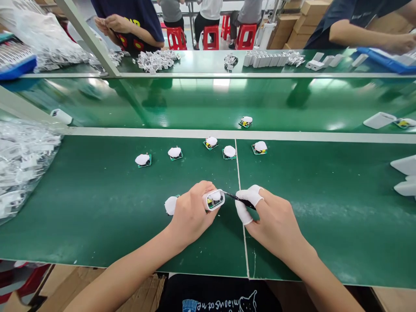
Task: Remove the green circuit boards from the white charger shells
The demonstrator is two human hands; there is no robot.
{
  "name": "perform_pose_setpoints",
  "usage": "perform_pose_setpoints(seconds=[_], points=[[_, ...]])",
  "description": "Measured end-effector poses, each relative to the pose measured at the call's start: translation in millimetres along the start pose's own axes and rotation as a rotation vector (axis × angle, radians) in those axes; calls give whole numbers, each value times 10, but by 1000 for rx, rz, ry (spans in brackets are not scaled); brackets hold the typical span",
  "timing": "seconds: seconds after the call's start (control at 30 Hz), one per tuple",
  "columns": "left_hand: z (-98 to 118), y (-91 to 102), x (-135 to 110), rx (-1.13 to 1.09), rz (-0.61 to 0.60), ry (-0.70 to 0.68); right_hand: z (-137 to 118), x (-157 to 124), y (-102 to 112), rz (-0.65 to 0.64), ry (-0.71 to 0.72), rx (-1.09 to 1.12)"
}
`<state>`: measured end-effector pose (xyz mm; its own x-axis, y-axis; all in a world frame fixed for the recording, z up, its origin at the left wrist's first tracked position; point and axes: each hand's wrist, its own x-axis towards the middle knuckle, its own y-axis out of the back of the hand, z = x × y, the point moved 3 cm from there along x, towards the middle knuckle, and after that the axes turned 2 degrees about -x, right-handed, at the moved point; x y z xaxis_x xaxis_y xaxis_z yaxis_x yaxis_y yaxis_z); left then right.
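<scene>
My left hand (pixel 195 210) is closed around a white plastic charger housing (pixel 222 202), its open end turned toward my right hand. Inside the housing a circuit board (pixel 212 202) with yellow and white parts shows. White finger cots cover the thumb and forefinger of my right hand (pixel 268 216), which pinches a pair of black tweezers (pixel 242 199). The tweezers' tip is at the housing's rim; whether it touches is too small to tell. Partly hidden behind my left hand lies a circuit board with a white pad (pixel 170 205).
Several small circuit boards with white tops (pixel 174 152) lie ahead on the green bench (pixel 97 195). A clear bag of white parts (pixel 22 169) sits at left, white housings (pixel 406 165) at right. Beyond a pale rail (pixel 162 132), co-workers sit near piles of white parts (pixel 157 60).
</scene>
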<state>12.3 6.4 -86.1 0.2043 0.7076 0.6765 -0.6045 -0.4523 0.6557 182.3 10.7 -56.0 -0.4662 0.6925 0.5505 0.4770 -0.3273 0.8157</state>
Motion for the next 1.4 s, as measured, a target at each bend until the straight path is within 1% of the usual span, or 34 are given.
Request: perform_pose_setpoints(seconds=[0.17,0.3,0.43,0.5,0.63,0.8,0.93,1.0,1.1,1.2,1.3,1.37,1.4], points=[[-5,-2,5,-75,-36,8,3,9,-6,-3,3,26],[4,-10,-1,-135,-28,4,-1,17,-9,-3,14,83],[13,-15,3,-208,-61,8,0,20,4,-24,11,148],[17,-7,13,-274,-92,3,2,22,15,-35,8,188],[28,0,19,-434,-204,-7,4,24,33,-53,11,274],[50,-7,6,-468,-281,-39,-4,32,54,-64,38,317],[47,-15,12,-500,-281,-30,12,36,84,-62,52,297],[43,-19,10,-494,-279,-38,27,35,92,-83,57,290],[45,-22,-2,-437,-267,-89,45,31,91,-163,79,271],[42,-28,-8,-396,-268,-106,72,27,104,-235,94,264],[28,-28,4,-422,-262,-79,125,36,163,-218,73,309],[6,-21,19,-446,-233,-26,180,47,193,-194,19,338],[-7,-14,28,-457,-210,7,208,50,189,-202,-16,341]])
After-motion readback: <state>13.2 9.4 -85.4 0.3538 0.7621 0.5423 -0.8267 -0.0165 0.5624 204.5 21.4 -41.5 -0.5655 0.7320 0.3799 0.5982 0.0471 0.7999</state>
